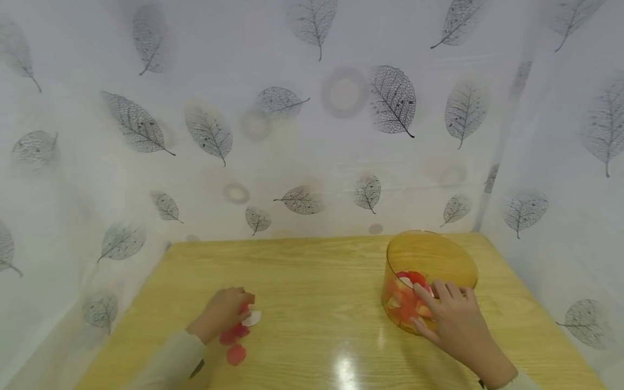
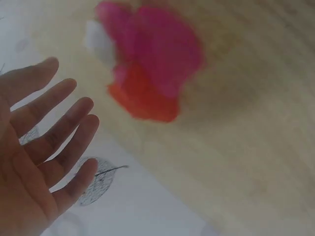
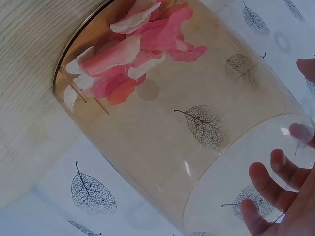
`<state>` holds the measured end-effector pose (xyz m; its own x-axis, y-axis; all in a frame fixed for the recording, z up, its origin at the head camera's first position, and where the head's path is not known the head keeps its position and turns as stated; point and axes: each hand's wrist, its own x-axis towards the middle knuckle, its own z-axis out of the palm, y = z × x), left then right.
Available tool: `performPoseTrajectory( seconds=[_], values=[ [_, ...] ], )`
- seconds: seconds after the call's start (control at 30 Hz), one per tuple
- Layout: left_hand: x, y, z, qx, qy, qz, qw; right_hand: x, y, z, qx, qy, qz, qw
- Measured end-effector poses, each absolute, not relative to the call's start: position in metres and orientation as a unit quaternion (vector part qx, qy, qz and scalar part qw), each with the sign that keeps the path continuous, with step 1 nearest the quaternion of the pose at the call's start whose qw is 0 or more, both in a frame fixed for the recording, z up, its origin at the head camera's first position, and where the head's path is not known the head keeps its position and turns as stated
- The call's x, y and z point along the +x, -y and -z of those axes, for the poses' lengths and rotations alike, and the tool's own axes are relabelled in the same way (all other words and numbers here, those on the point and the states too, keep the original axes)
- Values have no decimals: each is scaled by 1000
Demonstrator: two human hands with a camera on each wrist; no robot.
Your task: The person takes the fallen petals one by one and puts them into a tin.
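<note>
My left hand (image 1: 223, 312) is over a small group of petals at the left of the table. In the left wrist view, the fingers (image 2: 66, 115) are spread and loosely bent, with nothing held. Pink petals (image 2: 165, 49), an orange-red petal (image 2: 145, 101) and a white petal (image 2: 100, 42) lie overlapping on the wood beyond the fingertips. My right hand (image 1: 455, 319) is at the near rim of a clear amber-tinted container (image 1: 429, 249). Its loosely bent fingers (image 3: 278, 189) overlap the container's mouth in the right wrist view. Pink, white and orange petals (image 3: 142, 54) are heaped at the container's bottom.
The wooden table (image 1: 312, 281) stretches between the two hands. A pale curtain (image 1: 312, 146) printed with grey leaves rises behind it and along both sides. One round pink petal (image 1: 236, 355) lies nearest to me, below the left hand.
</note>
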<state>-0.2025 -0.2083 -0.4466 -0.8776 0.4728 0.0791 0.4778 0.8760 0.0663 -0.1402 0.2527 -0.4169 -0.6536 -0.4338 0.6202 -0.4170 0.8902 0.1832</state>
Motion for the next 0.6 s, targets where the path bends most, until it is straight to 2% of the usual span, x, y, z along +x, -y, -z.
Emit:
performPoseTrajectory(
  seconds=[0.3,0.6],
  values=[
    [-206,204,467,-249,967,57,-6,-140,-253,417,236,910,9,342],
    [-207,199,468,-247,967,59,-11,-140,-254,419,233,909,14,344]
  ],
)
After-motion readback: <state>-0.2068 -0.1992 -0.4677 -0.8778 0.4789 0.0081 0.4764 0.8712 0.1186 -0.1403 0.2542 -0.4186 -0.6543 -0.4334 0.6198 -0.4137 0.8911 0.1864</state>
